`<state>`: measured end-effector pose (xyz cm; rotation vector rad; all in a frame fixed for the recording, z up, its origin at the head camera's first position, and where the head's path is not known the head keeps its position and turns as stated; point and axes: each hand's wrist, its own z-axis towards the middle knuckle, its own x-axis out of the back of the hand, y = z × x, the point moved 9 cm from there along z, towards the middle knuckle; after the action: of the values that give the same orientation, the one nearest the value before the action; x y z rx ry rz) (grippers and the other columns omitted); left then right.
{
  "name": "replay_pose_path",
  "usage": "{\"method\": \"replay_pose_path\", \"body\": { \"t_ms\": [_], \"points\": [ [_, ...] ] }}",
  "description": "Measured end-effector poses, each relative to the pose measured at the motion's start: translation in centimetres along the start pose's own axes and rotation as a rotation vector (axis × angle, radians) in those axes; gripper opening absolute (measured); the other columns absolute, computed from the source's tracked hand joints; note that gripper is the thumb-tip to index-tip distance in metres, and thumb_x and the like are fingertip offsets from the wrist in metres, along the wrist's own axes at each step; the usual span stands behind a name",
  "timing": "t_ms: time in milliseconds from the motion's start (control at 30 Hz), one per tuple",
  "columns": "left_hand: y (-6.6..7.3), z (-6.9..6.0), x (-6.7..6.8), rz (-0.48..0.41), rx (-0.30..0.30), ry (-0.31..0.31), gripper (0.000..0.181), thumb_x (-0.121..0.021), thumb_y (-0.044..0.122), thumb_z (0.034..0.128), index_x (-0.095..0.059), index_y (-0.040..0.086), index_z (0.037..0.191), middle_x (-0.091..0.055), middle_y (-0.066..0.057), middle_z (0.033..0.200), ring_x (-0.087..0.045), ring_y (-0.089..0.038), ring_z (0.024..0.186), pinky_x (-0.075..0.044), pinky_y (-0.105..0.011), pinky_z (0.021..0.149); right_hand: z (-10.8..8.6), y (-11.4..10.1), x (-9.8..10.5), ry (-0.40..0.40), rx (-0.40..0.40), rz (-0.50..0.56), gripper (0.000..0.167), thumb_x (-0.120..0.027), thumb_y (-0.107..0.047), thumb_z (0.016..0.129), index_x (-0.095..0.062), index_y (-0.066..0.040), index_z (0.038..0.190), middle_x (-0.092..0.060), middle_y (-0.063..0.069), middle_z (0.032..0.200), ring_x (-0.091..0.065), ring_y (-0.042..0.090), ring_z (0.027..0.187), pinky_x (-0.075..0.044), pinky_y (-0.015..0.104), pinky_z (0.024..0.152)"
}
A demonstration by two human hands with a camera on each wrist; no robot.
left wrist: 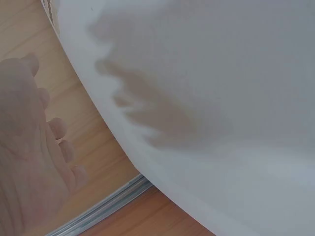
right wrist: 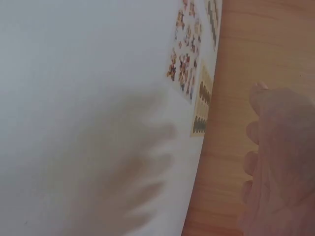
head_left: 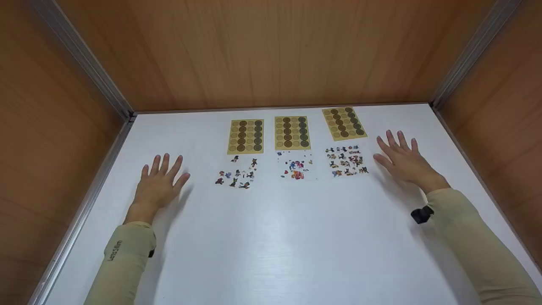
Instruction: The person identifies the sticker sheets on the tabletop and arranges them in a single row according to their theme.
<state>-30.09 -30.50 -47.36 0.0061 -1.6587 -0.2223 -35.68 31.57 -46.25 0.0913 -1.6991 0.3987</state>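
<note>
My left hand (head_left: 157, 186) hovers palm down over the left of the white table, fingers spread, holding nothing. Over the right side, my right hand (head_left: 402, 161) is likewise spread, nearest to a clear sheet of small cartoon stickers (head_left: 345, 161). Two more clear sticker sheets lie to its left: a middle one (head_left: 297, 165) and a left one (head_left: 237, 173). Behind them sit a left yellow sheet of round stickers (head_left: 246, 136), a middle yellow sheet (head_left: 292, 133) and a tilted right yellow sheet (head_left: 344, 123). Each wrist view shows its palm and a shadow on the table.
The white table (head_left: 271, 237) is bounded by a wooden back panel (head_left: 271, 55), a left panel (head_left: 46, 127) and a right panel (head_left: 499, 127). Metal strips (head_left: 93, 63) run along the corners. A black device (head_left: 422, 214) is on the right wrist.
</note>
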Motion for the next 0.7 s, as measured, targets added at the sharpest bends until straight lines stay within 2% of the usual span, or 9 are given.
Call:
{"method": "replay_pose_path", "body": {
  "t_ms": [367, 533, 700],
  "points": [
    [1.1, 1.3, 1.0, -0.052, -0.024, -0.027, 0.078, -0.028, 0.059, 0.1061, -0.01, 0.008, 0.163, -0.002, -0.028, 0.165, 0.004, -0.046, 0.152, 0.002, -0.063, 0.121, 2.1, -3.3, 0.3, -0.016, 0.044, 0.09, 0.078, -0.033, -0.059, 0.106, -0.01, -0.011, 0.164, 0.006, 0.019, 0.168, 0.014, 0.04, 0.152, 0.014, 0.063, 0.118],
    [2.2, 2.1, 0.7, -0.158, 0.006, -0.095, 0.081, -0.023, 0.061, 0.1057, -0.005, 0.006, 0.163, 0.002, -0.026, 0.166, 0.007, -0.044, 0.152, 0.0, -0.062, 0.122, 3.4, -5.8, -0.1, -0.027, 0.072, 0.199, 0.08, -0.039, -0.057, 0.105, -0.007, -0.012, 0.164, 0.006, 0.014, 0.168, 0.015, 0.035, 0.153, 0.015, 0.058, 0.12],
    [4.4, 3.1, -0.3, -0.25, 0.01, -0.168, 0.087, -0.018, 0.068, 0.1025, -0.001, 0.007, 0.163, 0.003, -0.022, 0.167, 0.008, -0.04, 0.153, -0.002, -0.059, 0.122, 4.8, -9.2, -1.2, -0.056, 0.115, 0.27, 0.092, -0.044, -0.064, 0.101, 0.004, -0.017, 0.163, 0.01, 0.005, 0.169, 0.016, 0.027, 0.153, 0.016, 0.054, 0.121]
  ]
}}
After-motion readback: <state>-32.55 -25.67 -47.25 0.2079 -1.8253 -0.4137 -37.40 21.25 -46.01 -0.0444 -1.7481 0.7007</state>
